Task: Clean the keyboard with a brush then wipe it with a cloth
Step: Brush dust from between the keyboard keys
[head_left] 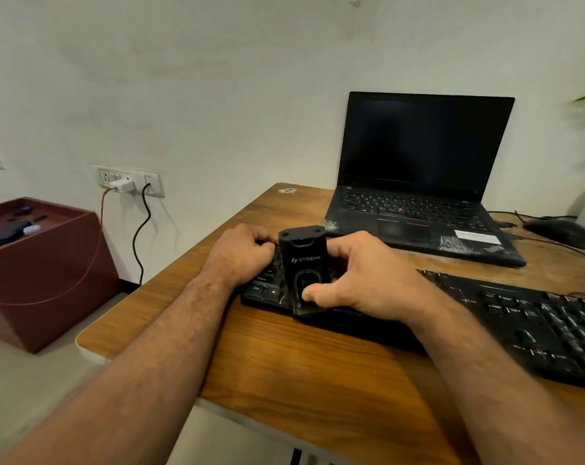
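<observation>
A long black keyboard (519,317) lies across the wooden desk (301,364). A black brush tool marked STRIFF (303,260) stands upright on the keyboard's left end. My right hand (361,280) grips the tool, thumb pressed on its lower front. My left hand (241,253) rests curled over the keyboard's far left corner, fingers hooked on its back edge. The bristles are hidden under the tool body. No cloth shows in view.
An open black laptop (418,182) with a dark screen stands behind the keyboard. A black mouse (559,233) and cables lie at the right. A maroon box (39,270) with small items sits on the floor left, below wall sockets (126,181).
</observation>
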Available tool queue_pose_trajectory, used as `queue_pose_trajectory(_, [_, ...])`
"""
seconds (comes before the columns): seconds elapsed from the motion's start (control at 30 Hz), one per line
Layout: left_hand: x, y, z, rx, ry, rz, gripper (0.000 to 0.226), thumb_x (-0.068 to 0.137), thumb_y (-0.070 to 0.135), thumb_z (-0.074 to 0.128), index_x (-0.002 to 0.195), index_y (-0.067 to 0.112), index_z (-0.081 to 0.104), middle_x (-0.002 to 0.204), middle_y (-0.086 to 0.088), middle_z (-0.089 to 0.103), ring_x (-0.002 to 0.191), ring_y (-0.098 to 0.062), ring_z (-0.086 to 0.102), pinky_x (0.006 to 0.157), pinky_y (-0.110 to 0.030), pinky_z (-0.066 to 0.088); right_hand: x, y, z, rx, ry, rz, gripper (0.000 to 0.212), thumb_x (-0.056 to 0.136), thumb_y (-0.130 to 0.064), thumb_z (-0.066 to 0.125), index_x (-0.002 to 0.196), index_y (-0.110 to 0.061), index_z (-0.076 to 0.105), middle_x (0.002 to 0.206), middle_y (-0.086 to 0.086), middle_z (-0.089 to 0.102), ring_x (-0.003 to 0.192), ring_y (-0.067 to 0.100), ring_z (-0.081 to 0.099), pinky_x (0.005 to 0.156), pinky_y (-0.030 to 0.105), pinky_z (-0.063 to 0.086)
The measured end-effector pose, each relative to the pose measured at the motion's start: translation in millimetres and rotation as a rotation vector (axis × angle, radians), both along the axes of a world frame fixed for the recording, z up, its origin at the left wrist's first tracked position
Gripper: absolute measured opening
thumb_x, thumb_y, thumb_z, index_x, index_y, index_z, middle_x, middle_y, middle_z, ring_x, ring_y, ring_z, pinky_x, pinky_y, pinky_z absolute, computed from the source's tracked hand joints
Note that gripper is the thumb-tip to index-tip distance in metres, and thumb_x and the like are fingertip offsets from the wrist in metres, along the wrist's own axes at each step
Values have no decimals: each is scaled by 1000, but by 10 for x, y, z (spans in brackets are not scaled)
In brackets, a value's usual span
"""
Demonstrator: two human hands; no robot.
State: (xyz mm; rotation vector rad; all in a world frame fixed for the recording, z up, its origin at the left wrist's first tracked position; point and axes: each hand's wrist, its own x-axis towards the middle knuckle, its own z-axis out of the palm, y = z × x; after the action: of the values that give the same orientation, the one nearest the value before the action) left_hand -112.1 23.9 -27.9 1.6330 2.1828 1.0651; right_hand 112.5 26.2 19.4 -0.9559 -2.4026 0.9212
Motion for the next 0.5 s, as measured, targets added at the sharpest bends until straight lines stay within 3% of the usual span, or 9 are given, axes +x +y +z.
queue_pose_trajectory(0.07, [-1,1,5,-4,-11,-3,22,88,26,61,74,38,71,76,16,69,74,-1,63,75,-23,50,4,49,-1,27,14,-53,31,77,-24,85,105,-31,75,82,-11,76,69,-2,69,61,14,52])
queue_pose_trajectory(0.13, [7,4,14,-13,-25,-13,22,90,24,58,91,36,76,85,16,70,79,0,62,74,-20,45,46,119,6,39,56,-138,32,77,-24,85,106,-30,75,85,-12,77,74,2,72,73,24,59])
queue_pose_trajectory(0.2, [18,-1,25,-21,-24,-17,22,91,23,57,94,35,76,85,15,69,79,0,62,71,-19,44,79,143,0,-25,81,-128,33,77,-24,86,107,-31,75,88,-12,78,78,5,73,79,31,60])
queue_pose_trajectory(0.3, [15,-2,23,-17,-43,-13,21,91,22,58,88,37,73,83,13,70,79,-3,64,77,-24,48,54,94,-25,-67,29,-44,31,77,-25,85,105,-33,74,89,-12,78,79,7,73,72,23,59])
queue_pose_trajectory(0.43, [-1,1,19,-23,-25,-20,23,93,24,56,95,36,76,85,15,69,80,1,60,70,-18,42,-36,256,-48,63,94,-252,31,79,-26,84,108,-28,73,90,-11,75,78,2,70,65,18,52])
queue_pose_trajectory(0.5, [-11,14,7,-26,-36,-23,22,94,26,57,98,34,76,89,13,70,82,0,60,72,-19,44,-36,317,-37,12,125,-256,29,79,-26,85,105,-29,73,87,-10,76,76,3,72,67,20,54])
